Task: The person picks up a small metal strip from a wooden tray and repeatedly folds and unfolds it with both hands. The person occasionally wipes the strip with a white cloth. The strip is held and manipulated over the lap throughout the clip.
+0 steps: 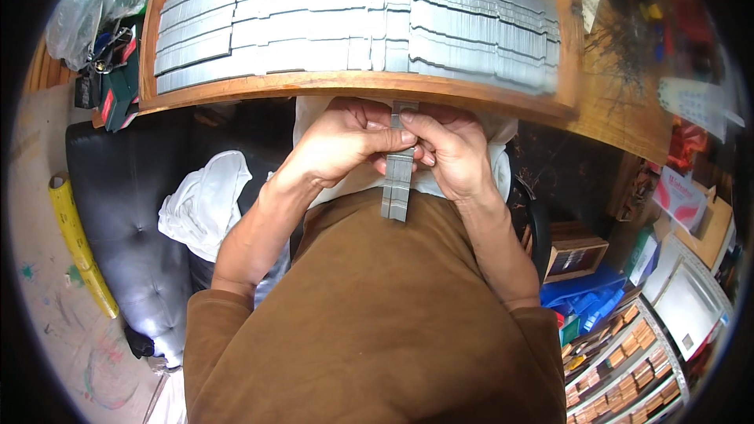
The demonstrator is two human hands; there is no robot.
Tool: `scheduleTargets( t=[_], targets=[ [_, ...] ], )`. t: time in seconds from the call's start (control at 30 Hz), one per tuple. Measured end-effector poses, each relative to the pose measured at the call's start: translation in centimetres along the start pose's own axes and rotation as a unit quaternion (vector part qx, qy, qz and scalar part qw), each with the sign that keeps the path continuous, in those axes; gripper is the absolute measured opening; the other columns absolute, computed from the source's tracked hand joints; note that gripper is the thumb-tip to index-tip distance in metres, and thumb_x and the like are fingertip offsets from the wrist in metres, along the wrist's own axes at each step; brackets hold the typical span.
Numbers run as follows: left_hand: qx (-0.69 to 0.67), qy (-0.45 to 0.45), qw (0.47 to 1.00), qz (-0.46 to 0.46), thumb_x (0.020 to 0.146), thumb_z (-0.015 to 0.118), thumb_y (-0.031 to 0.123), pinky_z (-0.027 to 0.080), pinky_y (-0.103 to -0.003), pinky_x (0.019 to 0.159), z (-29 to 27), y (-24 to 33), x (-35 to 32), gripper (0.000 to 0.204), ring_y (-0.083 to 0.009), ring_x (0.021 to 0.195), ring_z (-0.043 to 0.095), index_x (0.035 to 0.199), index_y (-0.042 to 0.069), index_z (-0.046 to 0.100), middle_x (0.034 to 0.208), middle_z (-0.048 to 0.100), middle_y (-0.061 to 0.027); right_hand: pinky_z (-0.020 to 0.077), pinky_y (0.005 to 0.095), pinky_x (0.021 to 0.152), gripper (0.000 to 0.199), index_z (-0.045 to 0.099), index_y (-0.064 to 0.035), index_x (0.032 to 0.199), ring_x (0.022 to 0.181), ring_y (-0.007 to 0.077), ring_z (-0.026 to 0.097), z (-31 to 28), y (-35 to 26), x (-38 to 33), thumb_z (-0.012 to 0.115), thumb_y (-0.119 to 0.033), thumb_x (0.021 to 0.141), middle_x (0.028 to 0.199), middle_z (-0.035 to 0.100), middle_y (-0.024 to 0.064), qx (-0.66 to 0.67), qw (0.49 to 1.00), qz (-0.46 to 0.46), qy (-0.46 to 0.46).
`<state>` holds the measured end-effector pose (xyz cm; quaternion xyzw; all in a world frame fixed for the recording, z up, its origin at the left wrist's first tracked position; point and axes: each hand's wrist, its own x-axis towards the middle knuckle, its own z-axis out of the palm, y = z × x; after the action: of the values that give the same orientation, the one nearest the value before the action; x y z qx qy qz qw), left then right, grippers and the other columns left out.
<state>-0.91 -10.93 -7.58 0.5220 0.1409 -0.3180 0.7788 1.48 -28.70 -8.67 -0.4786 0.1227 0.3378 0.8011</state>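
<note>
A narrow stack of thin grey metal strips (397,180) hangs between my hands, just in front of the wooden tray's near edge. My left hand (353,137) pinches it from the left, thumb laid across its face. From the right, my right hand (448,141) grips the same stack, its thumb near the upper end. Both hands are closed, and some fingers are hidden behind the stack. Beyond them, the wooden tray (259,88) holds long rows of similar thin grey metal pieces packed side by side.
A wooden table (620,110) extends to the right of the tray. On the left are a black padded seat (133,212), a crumpled white cloth (206,204) and a yellow tube (82,247). A rack of small wooden-coloured blocks (628,361) stands at lower right, near a blue bag (585,294).
</note>
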Motion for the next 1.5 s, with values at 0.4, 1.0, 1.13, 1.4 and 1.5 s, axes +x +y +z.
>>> scheduleTargets(
  t=[0.4, 1.0, 1.13, 1.4, 1.5],
  targets=[
    [-0.026, -0.017, 0.999, -0.031, 0.091, 0.074, 0.018, 0.056, -0.024, 0.068, 0.3, -0.8, -0.4, 0.024, -0.0148, 0.082, 0.072, 0.106, 0.000, 0.070, 0.092, 0.075, -0.0104, 0.0450, 0.0201, 0.059, 0.018, 0.065, 0.0040, 0.101, 0.065, 0.0053, 0.054, 0.0, -0.9, -1.7, 0.070, -0.012, 0.093, 0.083, 0.064, 0.0034, -0.124, 0.992, -0.014, 0.006],
    [-0.026, 0.014, 0.998, -0.059, 0.090, 0.076, 0.019, 0.055, -0.022, 0.062, 1.2, 0.7, -0.2, 0.024, -0.0177, 0.084, 0.074, 0.102, 0.000, 0.070, 0.091, 0.075, -0.0124, 0.0595, 0.0288, 0.069, 0.021, 0.072, 0.0028, 0.102, 0.079, 0.0219, 0.074, -2.2, 6.2, -8.2, 0.076, 0.004, 0.082, 0.094, 0.075, 0.0136, -0.328, 0.895, -0.293, -0.082],
    [0.006, 0.024, 0.997, -0.066, 0.089, 0.076, 0.019, 0.054, -0.022, 0.062, 1.1, 0.7, -0.4, 0.024, -0.0161, 0.083, 0.073, 0.104, 0.000, 0.070, 0.092, 0.075, -0.0113, 0.0601, 0.0271, 0.069, 0.017, 0.074, 0.0030, 0.098, 0.079, 0.0200, 0.075, -2.2, 5.8, -8.3, 0.076, 0.007, 0.081, 0.094, 0.076, 0.0143, -0.342, 0.898, -0.267, -0.071],
    [0.002, 0.010, 0.998, -0.063, 0.089, 0.076, 0.018, 0.053, -0.022, 0.062, 0.9, 0.4, -0.3, 0.023, -0.0138, 0.079, 0.072, 0.103, 0.001, 0.071, 0.092, 0.075, -0.0107, 0.0549, 0.0256, 0.076, 0.011, 0.073, -0.0005, 0.088, 0.081, 0.0179, 0.069, -2.1, 2.2, -7.9, 0.080, 0.000, 0.080, 0.090, 0.070, 0.0082, -0.337, 0.910, -0.216, -0.112],
    [0.004, 0.009, 0.998, -0.069, 0.090, 0.075, 0.019, 0.052, -0.021, 0.061, 0.8, 0.7, -0.8, 0.022, -0.0129, 0.079, 0.072, 0.102, 0.001, 0.071, 0.092, 0.075, -0.0095, 0.0504, 0.0215, 0.076, 0.017, 0.071, 0.0008, 0.093, 0.082, 0.0109, 0.063, -3.4, 0.0, -6.0, 0.080, -0.011, 0.085, 0.093, 0.063, 0.0045, -0.265, 0.948, -0.172, -0.023]
  ],
)
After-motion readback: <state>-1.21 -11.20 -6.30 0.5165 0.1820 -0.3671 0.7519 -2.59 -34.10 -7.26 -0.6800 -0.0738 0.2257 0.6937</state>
